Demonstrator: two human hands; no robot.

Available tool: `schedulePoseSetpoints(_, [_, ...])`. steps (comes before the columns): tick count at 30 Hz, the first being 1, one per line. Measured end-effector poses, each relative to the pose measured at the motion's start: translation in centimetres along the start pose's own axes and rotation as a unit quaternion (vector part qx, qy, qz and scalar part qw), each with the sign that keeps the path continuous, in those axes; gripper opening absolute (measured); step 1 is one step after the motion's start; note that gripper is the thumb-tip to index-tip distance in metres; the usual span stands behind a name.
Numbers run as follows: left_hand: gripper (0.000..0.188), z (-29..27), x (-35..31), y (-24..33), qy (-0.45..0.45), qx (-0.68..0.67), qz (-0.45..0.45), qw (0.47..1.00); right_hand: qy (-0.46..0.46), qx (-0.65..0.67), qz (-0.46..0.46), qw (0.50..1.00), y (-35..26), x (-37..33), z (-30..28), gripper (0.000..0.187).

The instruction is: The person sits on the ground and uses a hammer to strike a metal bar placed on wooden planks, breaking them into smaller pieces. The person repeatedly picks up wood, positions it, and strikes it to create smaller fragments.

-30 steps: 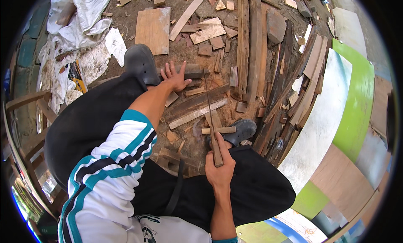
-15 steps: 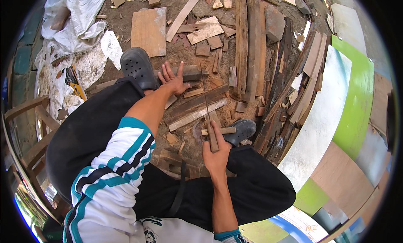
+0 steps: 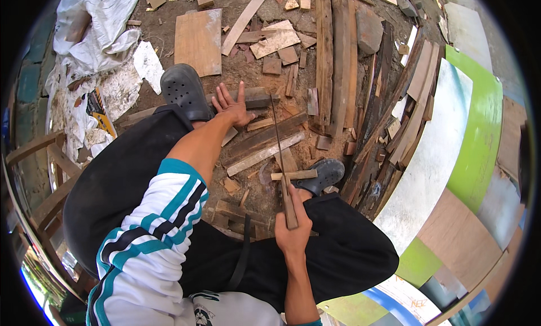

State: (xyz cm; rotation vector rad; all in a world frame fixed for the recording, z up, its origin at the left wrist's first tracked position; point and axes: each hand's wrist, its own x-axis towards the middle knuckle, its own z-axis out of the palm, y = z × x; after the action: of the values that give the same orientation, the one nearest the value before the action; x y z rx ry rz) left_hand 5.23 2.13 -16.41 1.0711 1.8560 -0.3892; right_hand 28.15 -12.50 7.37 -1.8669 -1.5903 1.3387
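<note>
My left hand (image 3: pixel 230 107) lies with fingers spread, pressing on a dark wooden piece (image 3: pixel 258 96) beside my left shoe (image 3: pixel 185 90). In my right hand (image 3: pixel 293 230) is the wooden handle of a handsaw (image 3: pixel 289 205), with the fingers wrapped round it. Its thin blade points away from me, seen almost edge-on, and its far end is at the right end of the dark piece. Whether the teeth are in the wood I cannot tell. Below the blade lie a dark board (image 3: pixel 270 135), a pale-edged strip (image 3: pixel 266 155) and a short stick (image 3: pixel 294 174) near my right shoe (image 3: pixel 322 176).
Long planks (image 3: pixel 338 61) and a pile of dark strips (image 3: pixel 389 117) lie to the right, beside curved white and green sheets (image 3: pixel 473 129). A square board (image 3: pixel 198 43) and wood offcuts lie ahead. White plastic sheeting (image 3: pixel 98 22) is at the far left, above a wooden chair frame (image 3: pixel 53 151).
My right hand has drawn the handsaw back toward my body and slightly right. My left hand stays in place on the dark wooden piece.
</note>
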Motion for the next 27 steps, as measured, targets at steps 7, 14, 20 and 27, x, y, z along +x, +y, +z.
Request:
schedulePoseSetpoints(7, [0.12,-0.1,-0.2,0.1,-0.004,0.007,-0.021,1.0,0.002,-0.014,-0.043,0.999,-0.1,0.1,-0.4,0.062])
schedulePoseSetpoints(14, [0.121,0.3,0.1,-0.1,-0.003,0.005,-0.02,1.0,-0.059,-0.002,0.101,0.993,0.6,3.4,1.3,0.059])
schedulePoseSetpoints(20, [0.115,-0.5,-0.4,0.6,-0.01,0.009,-0.026,1.0,0.002,-0.014,-0.04,0.999,0.5,1.9,0.5,0.06])
schedulePoseSetpoints(27, [0.125,-0.3,-0.1,0.3,-0.017,0.024,-0.015,0.999,0.007,0.015,-0.041,0.999,0.9,-0.5,-0.5,0.06])
